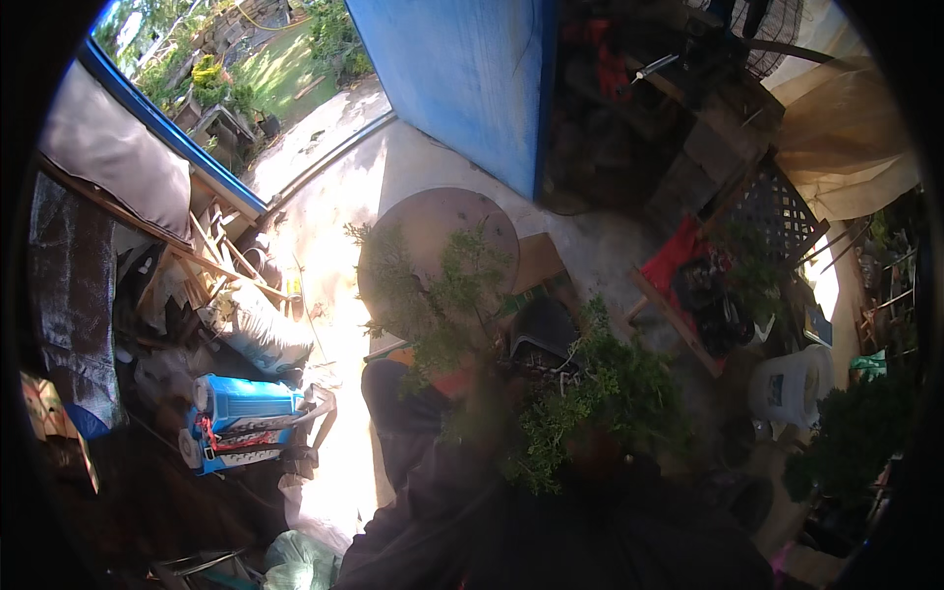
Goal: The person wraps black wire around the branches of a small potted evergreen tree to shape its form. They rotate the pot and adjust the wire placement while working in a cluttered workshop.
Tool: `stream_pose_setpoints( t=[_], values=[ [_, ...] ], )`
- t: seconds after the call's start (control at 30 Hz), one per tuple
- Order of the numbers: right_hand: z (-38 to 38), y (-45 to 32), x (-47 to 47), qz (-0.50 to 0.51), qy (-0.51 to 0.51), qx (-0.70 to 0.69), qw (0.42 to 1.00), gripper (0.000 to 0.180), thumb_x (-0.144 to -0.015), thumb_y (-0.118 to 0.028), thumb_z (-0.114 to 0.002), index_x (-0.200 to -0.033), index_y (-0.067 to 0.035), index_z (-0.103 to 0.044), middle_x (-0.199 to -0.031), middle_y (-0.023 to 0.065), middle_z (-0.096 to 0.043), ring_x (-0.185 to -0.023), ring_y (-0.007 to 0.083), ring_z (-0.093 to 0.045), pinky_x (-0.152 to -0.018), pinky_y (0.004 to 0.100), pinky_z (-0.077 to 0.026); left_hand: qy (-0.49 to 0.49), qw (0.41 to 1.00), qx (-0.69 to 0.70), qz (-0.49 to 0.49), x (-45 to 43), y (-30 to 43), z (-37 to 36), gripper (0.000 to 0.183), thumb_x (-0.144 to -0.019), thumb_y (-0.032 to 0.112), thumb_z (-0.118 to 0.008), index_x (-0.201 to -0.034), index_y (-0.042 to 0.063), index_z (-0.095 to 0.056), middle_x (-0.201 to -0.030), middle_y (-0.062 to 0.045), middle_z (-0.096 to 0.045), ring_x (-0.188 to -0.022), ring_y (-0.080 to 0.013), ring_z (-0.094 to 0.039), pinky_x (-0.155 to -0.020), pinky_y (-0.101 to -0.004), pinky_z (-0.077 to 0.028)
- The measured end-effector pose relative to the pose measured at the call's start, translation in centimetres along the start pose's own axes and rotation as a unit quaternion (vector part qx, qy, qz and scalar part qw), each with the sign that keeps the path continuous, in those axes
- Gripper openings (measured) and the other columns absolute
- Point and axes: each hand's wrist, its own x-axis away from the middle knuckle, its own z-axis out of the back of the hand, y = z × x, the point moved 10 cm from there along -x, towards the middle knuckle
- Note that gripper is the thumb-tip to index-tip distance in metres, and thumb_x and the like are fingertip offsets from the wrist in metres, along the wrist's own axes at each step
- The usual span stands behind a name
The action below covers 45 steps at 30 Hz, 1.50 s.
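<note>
Neither of my hands can be made out; the foliage and the dark shade over my lap may hide them. Close before me is a conifer with scale-like green foliage (582, 398), probably a juniper, and its branches spread over my lap. A thinner spray of its foliage (464, 273) overlaps a round brown disc (442, 210), perhaps a tabletop or stool seat. Beside the foliage stands a dark container (546, 324), partly covered by twigs. My dark trouser leg (398, 405) shows at the left of the plant.
An open blue door (457, 81) leads to a sunlit garden. At left lies a blue backpack sprayer (251, 398) with straps, near a stuffed white sack (258, 324). To the right are a red cloth (671, 254) with dark items on it and a white plastic bucket (793, 383).
</note>
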Motion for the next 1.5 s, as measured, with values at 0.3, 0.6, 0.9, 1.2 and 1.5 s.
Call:
stream_pose_setpoints(
  t=[0.3, 0.6, 0.9, 1.2, 1.5],
  values=[
    [-1.4, -0.3, -2.9, -0.010, -0.021, -0.048, 0.999, 0.034, -0.095, -0.027, -0.056, -0.120, -0.004, -0.060, -0.107, 0.0130, -0.063, -0.097, 0.0280, -0.061, -0.086, 0.0417, -0.052, -0.019, 0.996, 0.062, 0.069, -0.7, -0.7, -2.0, 0.062, -0.101, 0.040, -0.047, -0.152, 0.011, -0.026, -0.139, -0.022, -0.047, -0.110, -0.0381, -0.058, -0.092, -0.0495, -0.049],
    [-2.2, 2.1, -2.4, -0.031, -0.010, -0.085, 0.996, 0.034, -0.098, -0.029, -0.051, -0.121, -0.004, -0.059, -0.110, 0.0135, -0.062, -0.099, 0.0277, -0.061, -0.088, 0.0415, -0.051, 0.099, 0.939, 0.233, 0.235, -0.3, -3.9, -0.9, 0.063, -0.102, 0.049, -0.043, -0.151, 0.012, -0.027, -0.133, -0.023, -0.051, -0.104, -0.0400, -0.062, -0.086, -0.0502, -0.052],
    [-6.9, 12.3, 6.4, -0.222, 0.166, -0.748, 0.603, 0.035, -0.102, -0.031, -0.046, -0.122, -0.005, -0.058, -0.113, 0.0140, -0.061, -0.101, 0.0274, -0.060, -0.089, 0.0414, -0.051, 0.095, 0.989, 0.081, 0.074, -0.6, -2.4, 0.8, 0.059, -0.103, 0.039, -0.047, -0.151, 0.011, -0.028, -0.130, -0.014, -0.054, -0.108, -0.0262, -0.061, -0.089, -0.0417, -0.053],
    [4.3, -5.6, 0.9, 0.128, 0.171, 0.306, 0.928, 0.018, -0.072, -0.008, -0.076, -0.085, -0.004, -0.064, -0.078, 0.0145, -0.059, -0.068, 0.0328, -0.058, -0.058, 0.0447, -0.046, -0.024, 1.000, 0.013, -0.015, -0.4, 1.2, -2.1, 0.075, -0.101, 0.047, -0.048, -0.156, 0.007, -0.015, -0.140, -0.021, -0.048, -0.120, -0.0348, -0.056, -0.107, -0.0458, -0.041],
    [4.0, -1.7, -2.3, -0.027, -0.101, 0.062, 0.993, 0.023, -0.076, -0.013, -0.073, -0.095, -0.004, -0.064, -0.093, 0.0173, -0.062, -0.080, 0.0325, -0.061, -0.069, 0.0450, -0.048, -0.001, 0.988, 0.150, 0.048, -1.1, -2.5, -1.3, 0.061, -0.104, 0.041, -0.045, -0.153, 0.012, -0.024, -0.138, -0.018, -0.048, -0.116, -0.0321, -0.059, -0.097, -0.0499, -0.050]
  ],
)
